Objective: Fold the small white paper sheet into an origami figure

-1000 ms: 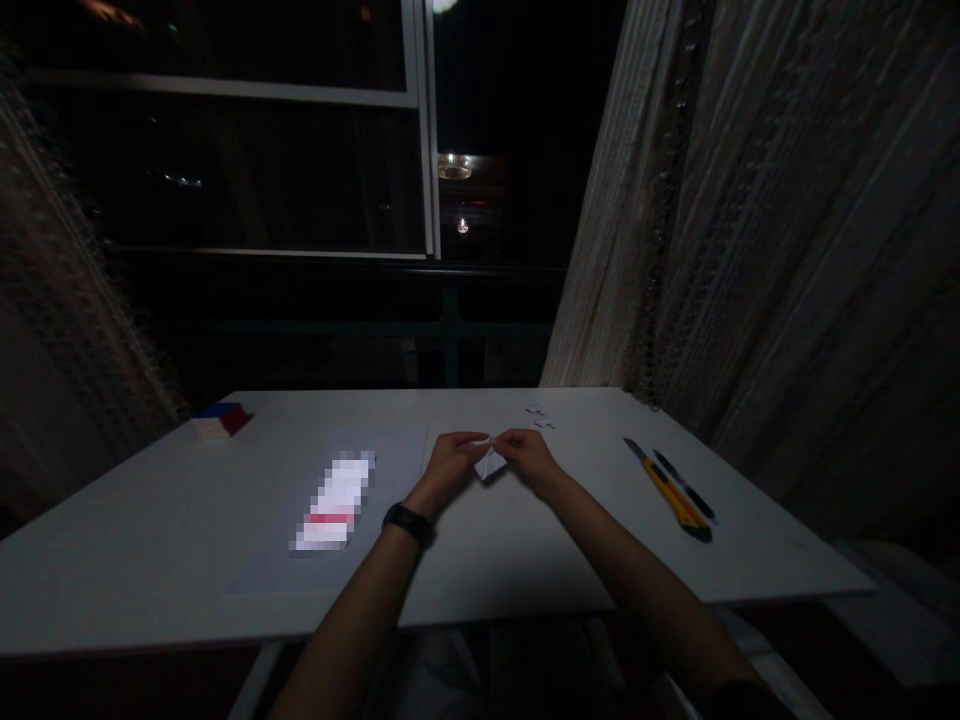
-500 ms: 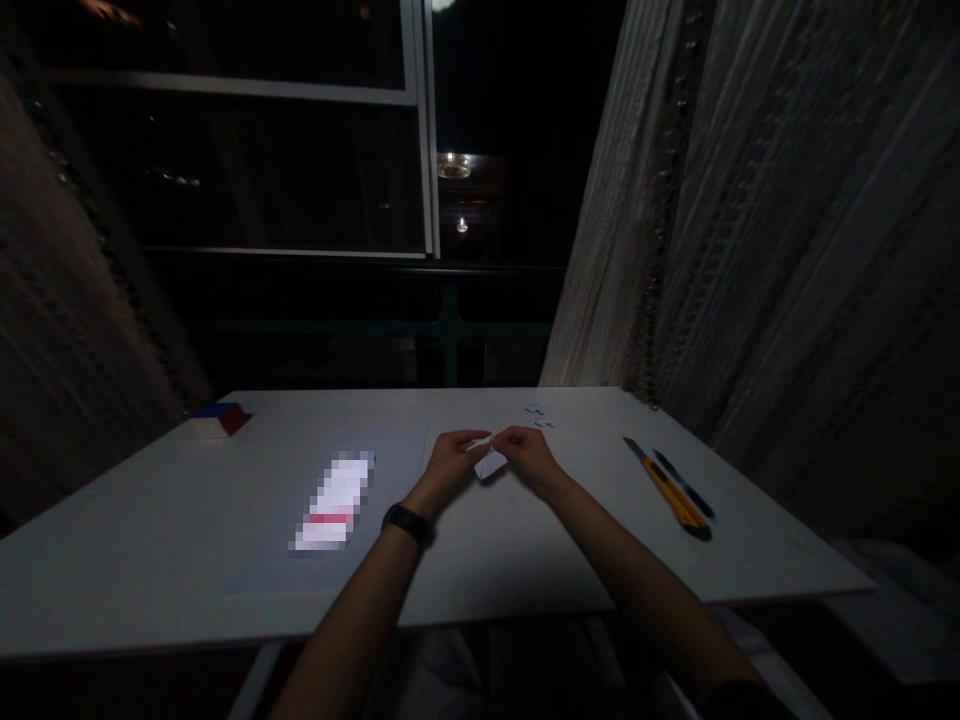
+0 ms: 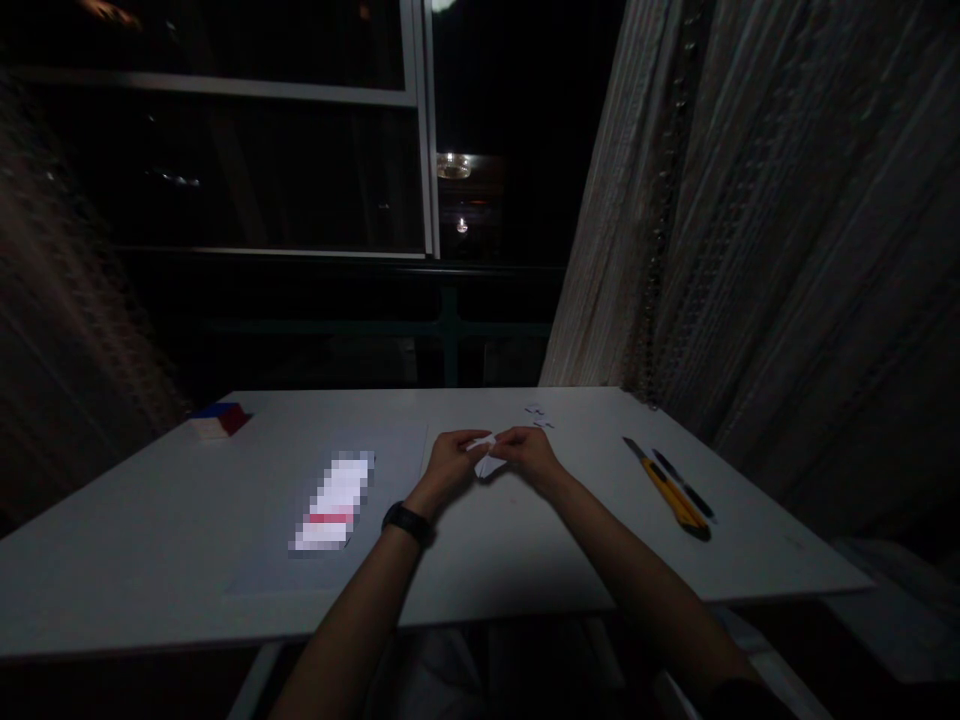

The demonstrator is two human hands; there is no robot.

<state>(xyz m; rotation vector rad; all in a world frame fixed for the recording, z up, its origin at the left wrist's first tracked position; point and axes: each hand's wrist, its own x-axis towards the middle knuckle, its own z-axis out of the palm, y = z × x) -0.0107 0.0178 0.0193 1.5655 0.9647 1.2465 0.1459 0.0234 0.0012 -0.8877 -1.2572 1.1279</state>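
Over the middle of a white table (image 3: 525, 560), my left hand (image 3: 448, 462) and my right hand (image 3: 531, 455) meet, fingers pinched on a small folded piece of white paper (image 3: 485, 460). Only a small part of the paper shows between the two hands. A dark watch is on my left wrist (image 3: 406, 522). The room is dim.
A yellow utility knife (image 3: 666, 490) and a dark pen (image 3: 684, 485) lie at the right. A colour cube (image 3: 219, 419) sits at the far left corner. A white and red card (image 3: 334, 500) lies left of my hands. Small paper scraps (image 3: 538, 416) lie beyond them. Curtains hang on both sides.
The hands have closed in on the paper a little, so less of it shows below the fingers. The arms stay in place.
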